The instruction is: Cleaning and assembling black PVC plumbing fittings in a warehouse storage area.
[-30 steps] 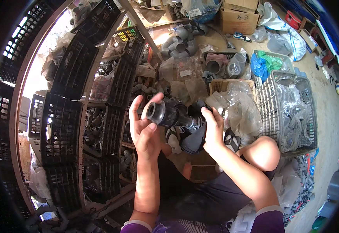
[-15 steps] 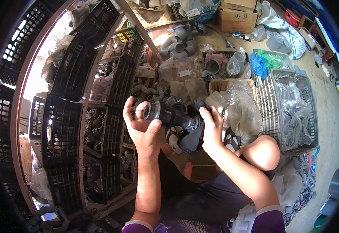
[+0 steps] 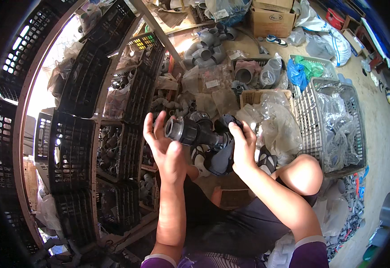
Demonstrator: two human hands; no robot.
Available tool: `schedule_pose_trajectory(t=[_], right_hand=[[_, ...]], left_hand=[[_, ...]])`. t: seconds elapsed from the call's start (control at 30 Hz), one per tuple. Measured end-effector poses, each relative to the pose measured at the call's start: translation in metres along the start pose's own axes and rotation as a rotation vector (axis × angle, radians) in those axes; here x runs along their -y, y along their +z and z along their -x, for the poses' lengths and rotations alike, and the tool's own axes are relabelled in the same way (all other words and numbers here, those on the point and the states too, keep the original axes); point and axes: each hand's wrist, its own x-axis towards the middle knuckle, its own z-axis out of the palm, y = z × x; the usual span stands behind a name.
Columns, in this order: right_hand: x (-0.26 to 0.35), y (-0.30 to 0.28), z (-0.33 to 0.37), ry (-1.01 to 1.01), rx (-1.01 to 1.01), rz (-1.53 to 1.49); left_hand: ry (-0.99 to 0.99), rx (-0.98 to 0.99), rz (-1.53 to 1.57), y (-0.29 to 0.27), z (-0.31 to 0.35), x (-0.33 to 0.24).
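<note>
A black plastic pipe fitting (image 3: 195, 133) with ribbed collars and a pale open end hangs in front of me, above my feet. Its pale end points to the left. My right hand (image 3: 245, 145) grips the other end through a dark cloth (image 3: 222, 158), which drapes down below the fitting. Beside the pale end, my left hand (image 3: 166, 154) is open, fingers and thumb spread, and grasps nothing. Whether its fingertips brush the collar I cannot tell.
Racks with black crates (image 3: 75, 149) of fittings stand along my left. A grey basket (image 3: 309, 120) of clear bags is at the right, near loose small parts (image 3: 349, 214). Grey pipe elbows (image 3: 206, 53) and a cardboard box (image 3: 273, 22) lie ahead.
My left hand has loosened, with its thumb and fingers moving off the fitting's collar. The fitting has turned slightly. My right hand keeps its hold on the cloth.
</note>
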Motion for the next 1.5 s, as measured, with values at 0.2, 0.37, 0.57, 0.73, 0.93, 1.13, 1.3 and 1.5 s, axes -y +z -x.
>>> schedule_pose_trajectory(t=[0.2, 0.37, 0.57, 0.73, 0.93, 1.13, 1.3, 1.5], right_hand=[[0.001, -0.002, -0.002, 0.009, -0.022, -0.004], [0.0, 0.001, 0.0, -0.019, 0.01, -0.028], [-0.006, -0.006, -0.003, -0.017, 0.018, 0.017], [0.002, 0.001, 0.001, -0.018, 0.012, -0.011], [-0.001, 0.0, 0.0, -0.018, 0.002, -0.001], [-0.003, -0.003, -0.002, -0.02, -0.002, 0.005], [-0.006, -0.005, -0.002, -0.09, 0.037, 0.031], [-0.005, -0.005, -0.001, -0.048, 0.014, 0.007]], left_hand=[[-0.135, 0.169, 0.091, 0.0, -0.003, -0.008], [-0.036, 0.004, -0.144, -0.002, -0.002, -0.006], [-0.05, 0.056, 0.307, 0.011, -0.002, -0.008], [-0.083, 0.028, -0.134, -0.002, 0.0, -0.007], [-0.012, 0.045, 0.007, 0.0, 0.001, -0.002], [-0.152, 0.153, 0.094, -0.004, -0.001, -0.006], [-0.098, -0.011, -0.139, 0.003, 0.003, -0.003], [-0.082, 0.144, 0.118, 0.005, -0.001, -0.007]])
